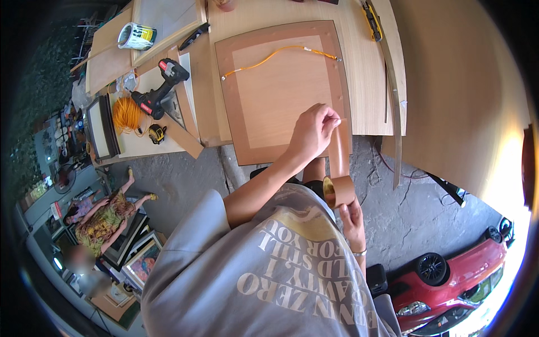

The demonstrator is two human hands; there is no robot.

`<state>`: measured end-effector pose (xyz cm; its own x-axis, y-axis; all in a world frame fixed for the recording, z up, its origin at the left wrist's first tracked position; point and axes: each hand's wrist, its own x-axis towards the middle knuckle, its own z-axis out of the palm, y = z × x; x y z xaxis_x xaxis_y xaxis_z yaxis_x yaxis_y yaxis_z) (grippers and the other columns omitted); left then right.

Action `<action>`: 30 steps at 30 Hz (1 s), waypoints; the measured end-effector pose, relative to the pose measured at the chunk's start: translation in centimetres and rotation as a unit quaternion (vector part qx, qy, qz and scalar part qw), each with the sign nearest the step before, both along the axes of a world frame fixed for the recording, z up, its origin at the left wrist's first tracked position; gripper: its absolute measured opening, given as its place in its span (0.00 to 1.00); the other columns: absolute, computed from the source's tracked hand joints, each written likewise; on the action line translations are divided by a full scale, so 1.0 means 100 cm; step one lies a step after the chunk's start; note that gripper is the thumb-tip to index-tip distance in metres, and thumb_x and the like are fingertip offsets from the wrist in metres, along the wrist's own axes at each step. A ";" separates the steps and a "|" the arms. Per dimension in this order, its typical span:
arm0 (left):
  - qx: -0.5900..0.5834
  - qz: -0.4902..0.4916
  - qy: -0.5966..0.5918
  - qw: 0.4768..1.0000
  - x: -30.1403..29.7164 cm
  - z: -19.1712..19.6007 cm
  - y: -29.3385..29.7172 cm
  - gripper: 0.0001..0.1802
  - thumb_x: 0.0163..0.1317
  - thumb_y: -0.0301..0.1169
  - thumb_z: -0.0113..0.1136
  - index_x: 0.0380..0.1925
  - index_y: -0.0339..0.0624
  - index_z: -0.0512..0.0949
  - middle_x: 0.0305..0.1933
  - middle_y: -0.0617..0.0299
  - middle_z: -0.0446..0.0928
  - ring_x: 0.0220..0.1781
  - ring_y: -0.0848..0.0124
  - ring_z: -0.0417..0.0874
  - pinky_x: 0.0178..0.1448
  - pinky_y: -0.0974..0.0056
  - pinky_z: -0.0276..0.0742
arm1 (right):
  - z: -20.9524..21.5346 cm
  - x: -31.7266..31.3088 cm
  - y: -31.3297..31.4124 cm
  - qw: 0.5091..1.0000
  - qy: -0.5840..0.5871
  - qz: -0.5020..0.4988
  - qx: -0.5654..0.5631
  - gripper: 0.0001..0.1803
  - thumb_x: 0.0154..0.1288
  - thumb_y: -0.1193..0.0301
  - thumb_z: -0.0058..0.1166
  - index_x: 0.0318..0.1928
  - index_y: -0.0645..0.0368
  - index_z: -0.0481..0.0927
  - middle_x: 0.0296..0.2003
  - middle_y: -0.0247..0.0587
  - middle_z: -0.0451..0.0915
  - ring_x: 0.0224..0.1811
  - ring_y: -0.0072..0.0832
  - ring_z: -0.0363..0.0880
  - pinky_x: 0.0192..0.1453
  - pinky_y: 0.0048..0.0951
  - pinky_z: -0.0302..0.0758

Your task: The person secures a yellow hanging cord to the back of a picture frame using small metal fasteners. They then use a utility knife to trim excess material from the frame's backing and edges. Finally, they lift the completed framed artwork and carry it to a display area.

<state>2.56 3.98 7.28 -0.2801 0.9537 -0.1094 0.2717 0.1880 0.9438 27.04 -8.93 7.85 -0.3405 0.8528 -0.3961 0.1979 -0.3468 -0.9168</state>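
My left hand [314, 132] pinches the free end of a strip of brown packing tape [338, 149] over the lower right edge of a framed panel. Below it, my right hand [352, 222] grips the tape roll [342, 190], and the strip stretches between the two hands. Face down on the table lies the panel [275, 90], with brown tape bordering its back. An orange cord [269, 56] runs slackly across the panel's upper part, fixed to small metal fittings at both sides.
On the wooden table [365, 78] at left are a cordless drill [160, 90], orange cord coil [128, 115], tape measure [157, 133] and white tub [136, 36]. A yellow utility knife [371, 22] lies far right, near a long strip [396, 112]. Another person [106, 224] sits at left; a red car [449, 281] stands at right.
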 end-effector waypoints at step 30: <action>0.003 0.113 0.272 0.956 -0.001 -0.096 0.100 0.07 0.54 0.38 0.77 0.25 0.53 0.87 0.34 0.73 0.80 0.44 0.67 0.77 0.54 0.56 0.66 | -0.040 -0.012 0.049 0.988 -0.039 -0.138 -0.057 0.19 0.78 0.60 0.54 0.33 0.63 0.74 0.26 0.30 0.75 0.33 0.16 0.68 0.38 0.23 0.68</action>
